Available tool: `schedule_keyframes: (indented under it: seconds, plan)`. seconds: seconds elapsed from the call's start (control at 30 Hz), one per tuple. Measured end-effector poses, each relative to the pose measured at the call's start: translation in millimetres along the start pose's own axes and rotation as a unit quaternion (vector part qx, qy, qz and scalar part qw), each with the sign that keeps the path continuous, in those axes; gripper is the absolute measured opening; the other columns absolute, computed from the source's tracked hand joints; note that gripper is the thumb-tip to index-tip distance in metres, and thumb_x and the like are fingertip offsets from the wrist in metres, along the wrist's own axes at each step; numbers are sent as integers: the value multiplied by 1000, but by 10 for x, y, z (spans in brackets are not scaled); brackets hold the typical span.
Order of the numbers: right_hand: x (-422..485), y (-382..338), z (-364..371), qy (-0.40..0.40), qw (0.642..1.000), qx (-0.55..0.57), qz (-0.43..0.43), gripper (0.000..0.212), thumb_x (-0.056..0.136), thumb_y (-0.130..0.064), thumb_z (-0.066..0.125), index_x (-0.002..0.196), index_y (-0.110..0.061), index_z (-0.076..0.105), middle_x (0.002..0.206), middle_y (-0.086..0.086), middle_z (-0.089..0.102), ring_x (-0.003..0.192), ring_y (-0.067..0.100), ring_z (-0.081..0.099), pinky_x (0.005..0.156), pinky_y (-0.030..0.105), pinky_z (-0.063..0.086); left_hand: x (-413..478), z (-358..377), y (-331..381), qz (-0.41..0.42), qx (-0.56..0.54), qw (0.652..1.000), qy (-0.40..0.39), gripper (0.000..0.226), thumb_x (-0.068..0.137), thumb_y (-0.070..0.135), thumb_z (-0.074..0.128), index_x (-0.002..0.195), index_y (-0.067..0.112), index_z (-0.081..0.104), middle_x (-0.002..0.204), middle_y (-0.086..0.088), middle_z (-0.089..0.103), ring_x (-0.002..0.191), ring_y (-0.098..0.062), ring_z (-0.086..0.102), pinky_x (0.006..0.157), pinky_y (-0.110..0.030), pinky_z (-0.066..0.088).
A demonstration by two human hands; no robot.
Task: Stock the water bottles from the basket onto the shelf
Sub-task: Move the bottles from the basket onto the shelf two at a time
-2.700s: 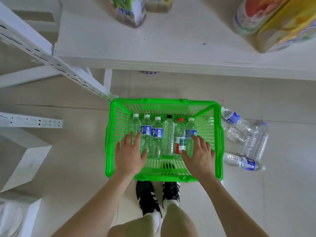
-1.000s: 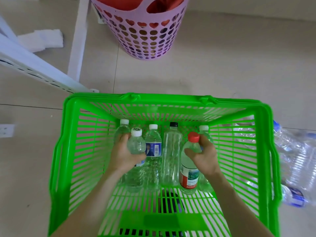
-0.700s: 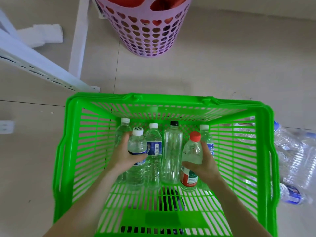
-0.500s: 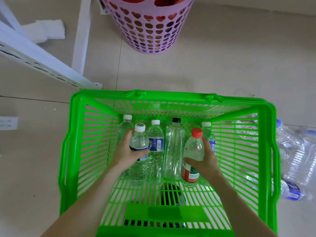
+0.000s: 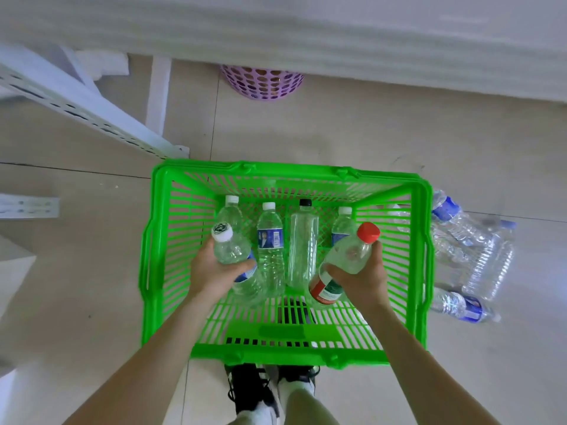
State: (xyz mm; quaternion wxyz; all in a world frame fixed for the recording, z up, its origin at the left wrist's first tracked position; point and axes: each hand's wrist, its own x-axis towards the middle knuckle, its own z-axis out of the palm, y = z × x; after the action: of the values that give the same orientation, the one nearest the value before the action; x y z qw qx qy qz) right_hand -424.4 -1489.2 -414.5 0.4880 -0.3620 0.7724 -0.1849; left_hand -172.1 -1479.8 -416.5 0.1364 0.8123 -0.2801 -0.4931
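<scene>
A green plastic basket (image 5: 159, 240) stands on the floor in front of me. My left hand (image 5: 211, 271) grips a white-capped bottle with a blue label (image 5: 233, 253), lifted above the basket floor. My right hand (image 5: 363, 279) grips a red-capped bottle with a red label (image 5: 346, 256), tilted and raised. Several bottles still lie in the basket: a white-capped one at far left (image 5: 230, 211), a blue-labelled one (image 5: 270, 240), a clear black-capped one (image 5: 303, 240) and a white-capped one (image 5: 342, 225) behind the red-capped bottle. The white shelf board (image 5: 306, 35) runs blurred across the top.
Several empty bottles (image 5: 478, 250) lie on the floor to the right of the basket. A purple perforated basket (image 5: 262, 85) stands under the shelf. White slotted shelf rails (image 5: 76, 105) cross the upper left. My feet in black shoes (image 5: 270, 391) are just behind the basket.
Both hands have lifted their bottles up out of the row. The view has pulled back and tilted up, so the shelf board now shows at the top.
</scene>
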Motion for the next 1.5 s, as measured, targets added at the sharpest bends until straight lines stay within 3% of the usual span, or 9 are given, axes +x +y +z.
schedule_keyframes:
  seconds: [0.07, 0.17, 0.3, 0.4, 0.57, 0.8, 1.13, 1.37, 1.5]
  plan:
    - [-74, -173, -105, 7, 1000, 19, -7, 71, 62, -5, 87, 114, -23, 42, 106, 2, 60, 97, 23, 59, 71, 32, 55, -126, -85, 107, -6, -21, 1000, 17, 75, 58, 28, 92, 122, 20, 55, 120, 1, 60, 114, -20, 54, 104, -38, 42]
    - [-209, -429, -261, 8, 999, 35, -23, 69, 63, -6, 87, 112, -26, 42, 105, 2, 61, 94, 20, 60, 64, 20, 47, -343, -208, 299, 0, -40, 999, 26, 76, 58, 27, 92, 124, 19, 54, 124, -2, 60, 117, -22, 53, 100, -37, 43]
    - [-414, -703, -471, 20, 998, 63, -21, 69, 63, -7, 86, 116, -20, 44, 99, 1, 61, 89, 17, 63, 72, 35, 53, -685, -395, 558, 7, -60, 998, 36, 67, 58, 25, 92, 114, 22, 56, 115, 2, 63, 110, -19, 57, 94, -34, 44]
    - [-611, -881, -622, 36, 997, 68, -8, 72, 60, -12, 89, 117, -22, 46, 98, -2, 62, 90, 19, 64, 79, 43, 56, -984, -554, 712, 0, -66, 997, 47, 79, 43, 42, 90, 114, 23, 60, 113, 1, 66, 108, -21, 61, 96, -43, 50]
    - [-1050, -1189, -897, 41, 994, 99, 5, 77, 44, -38, 84, 111, -31, 48, 103, 1, 66, 93, 22, 66, 83, 50, 57, -1550, -818, 917, 4, -75, 996, 42, 82, 34, 48, 83, 109, 24, 63, 106, 3, 70, 101, -19, 65, 94, -44, 52]
    - [-1716, -1590, -1317, 4, 991, 132, -17, 63, 64, -3, 85, 112, -20, 49, 102, 6, 67, 92, 23, 68, 75, 43, 59, -2366, -1143, 1189, 35, -96, 994, 23, 67, 38, 42, 81, 101, 29, 61, 98, 6, 70, 91, -13, 68, 81, -33, 54]
    - [-2972, -2133, -2026, -6, 981, 158, -112, 59, 68, 2, 82, 113, -18, 52, 96, 4, 70, 80, 11, 71, 59, 17, 53, -3485, -1574, 1529, 138, -143, 980, -15, 70, 44, 31, 86, 105, 36, 52, 107, 7, 69, 103, -13, 67, 94, -41, 52]
    - [-3868, -2621, -2572, 3, 967, 172, -186, 49, 69, -3, 83, 106, -22, 56, 88, -3, 72, 76, 5, 70, 65, 20, 55, -4525, -2032, 1867, 214, -179, 960, 0, 72, 53, 13, 89, 110, 21, 47, 101, 1, 70, 86, -4, 69, 73, -22, 51]
    - [-4202, -2991, -2904, -3, 959, 166, -228, 51, 65, -6, 85, 104, -26, 57, 93, -2, 73, 84, 13, 72, 74, 33, 58, -5012, -2265, 2153, 239, -200, 950, 26, 79, 40, 22, 88, 108, 22, 49, 101, -2, 69, 90, -15, 70, 79, -34, 56]
